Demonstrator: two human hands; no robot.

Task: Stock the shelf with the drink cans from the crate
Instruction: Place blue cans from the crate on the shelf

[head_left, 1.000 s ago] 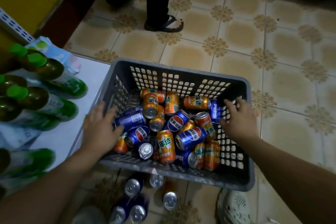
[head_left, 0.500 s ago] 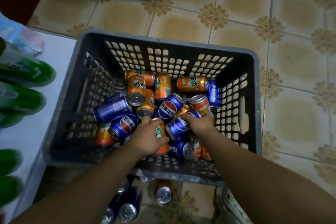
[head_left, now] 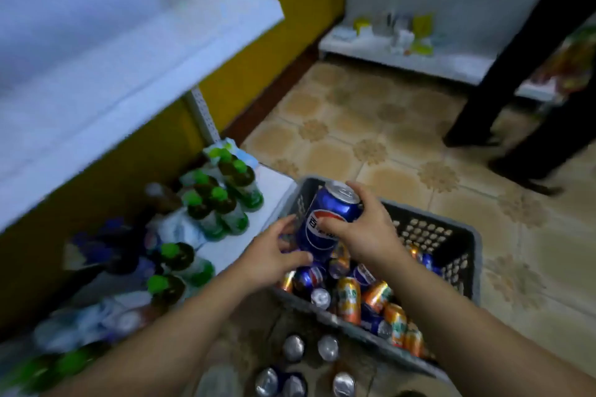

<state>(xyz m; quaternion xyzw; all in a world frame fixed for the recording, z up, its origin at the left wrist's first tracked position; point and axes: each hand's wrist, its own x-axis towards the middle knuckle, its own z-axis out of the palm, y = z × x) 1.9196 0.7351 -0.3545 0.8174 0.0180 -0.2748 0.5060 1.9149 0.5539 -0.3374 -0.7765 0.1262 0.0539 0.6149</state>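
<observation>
Blue can (head_left: 329, 206), with a red-and-white roundel on its side, is tilted above the far left corner of the grey crate (head_left: 425, 230), its silver top leaning away from you. Your right grip (head_left: 367, 229) is grasping it: the thumb lies across the roundel and the fingers wrap over the rim at the top.

Your left grip (head_left: 271, 256) is curled against the can's lower left side, fingertips touching it and thumb just under its bottom edge. Something blue shows between those fingers. You cannot tell from this view whether that grip shares the same can, holds a second one, or only steadies it.

Under your wrists the crate holds a jumble of orange and blue cans (head_left: 350, 300), most lying on their sides. Below the crate's near edge, more cans (head_left: 327, 347) stand upright with their silver tops showing.

To your left, the white lower shelf (head_left: 274, 184) sits just beside the crate's corner and carries green-capped bottles (head_left: 232, 200) in rows, with other blurred goods closer to you. A white upper shelf (head_left: 135, 51) juts out above them, smeared by motion, against a yellow wall (head_left: 258, 10).

Past the crate lies a patterned tile floor (head_left: 354, 126). Another person's dark trouser legs (head_left: 503, 80) stand at the right, well apart from the crate, near a low far shelf (head_left: 451, 63) of small blurred items.
</observation>
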